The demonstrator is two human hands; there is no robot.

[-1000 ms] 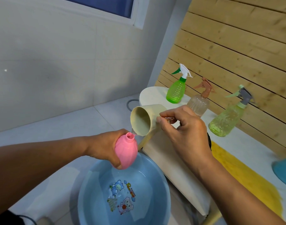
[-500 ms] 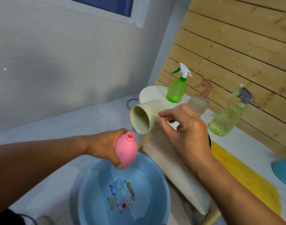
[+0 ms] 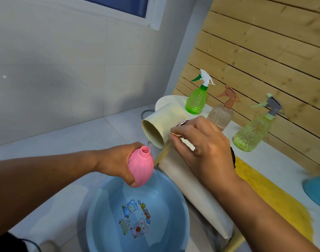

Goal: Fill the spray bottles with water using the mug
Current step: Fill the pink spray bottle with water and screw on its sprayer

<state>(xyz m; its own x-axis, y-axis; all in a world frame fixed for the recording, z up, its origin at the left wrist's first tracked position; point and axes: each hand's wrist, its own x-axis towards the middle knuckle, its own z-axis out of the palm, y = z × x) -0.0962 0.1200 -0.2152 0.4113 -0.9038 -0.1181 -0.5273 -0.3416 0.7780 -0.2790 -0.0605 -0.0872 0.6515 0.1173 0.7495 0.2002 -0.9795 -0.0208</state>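
One thin stream: right hand [image 3: 203, 151] grips mug [image 3: 163, 128] handle, left hand [image 3: 117, 160] clasps bottle [image 3: 140, 170]; tilt slowly, lip over neck, above basin [image 3: 104, 215]

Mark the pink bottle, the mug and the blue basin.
pink bottle [image 3: 140, 167], head view, ribbed body.
mug [image 3: 163, 120], head view, outer side wall.
blue basin [image 3: 108, 220], head view, left inner wall.

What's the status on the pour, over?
Left hand grips pink bottle over blue basin. Right hand tips cream mug by its handle; thin stream reaching bottle mouth. Nothing in the way.
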